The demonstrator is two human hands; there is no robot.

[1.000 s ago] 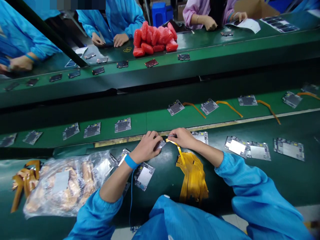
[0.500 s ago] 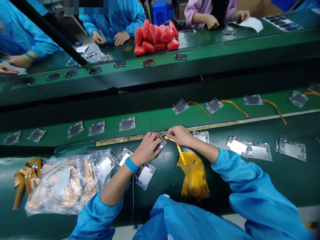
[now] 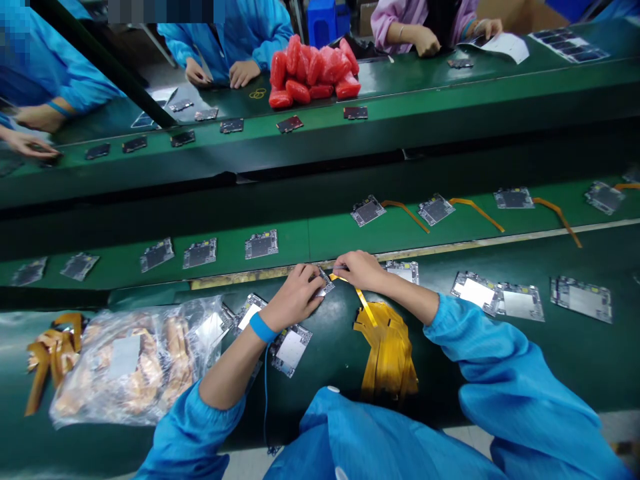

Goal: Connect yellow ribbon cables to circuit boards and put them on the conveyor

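My left hand point(image 3: 297, 293) is closed on a circuit board point(image 3: 327, 281) by the near edge of the belt, its fingers covering much of the board. Close to its right, my right hand point(image 3: 359, 270) pinches the end of an orange flex cable point(image 3: 366, 305) at that board's edge. Whether the cable is joined to the board is hidden by my fingers. The cable trails down over a stack of orange flex cables point(image 3: 387, 353) in front of me. Beside my left wrist, with its blue strap, lies another circuit board point(image 3: 291, 350).
A clear plastic bag point(image 3: 135, 367) of copper-coloured parts lies left, beside loose flex cables point(image 3: 50, 353). Boards sit along the green belt point(image 3: 320, 230), those on the right with cables. More boards point(image 3: 583, 300) lie at right. Across, co-workers sit near a red bundle point(image 3: 315, 70).
Boards on the near belt have shifted slightly right, and those on the far belt slightly left. My hands stay almost where they were. At far left, a co-worker's hand has reached onto a board.
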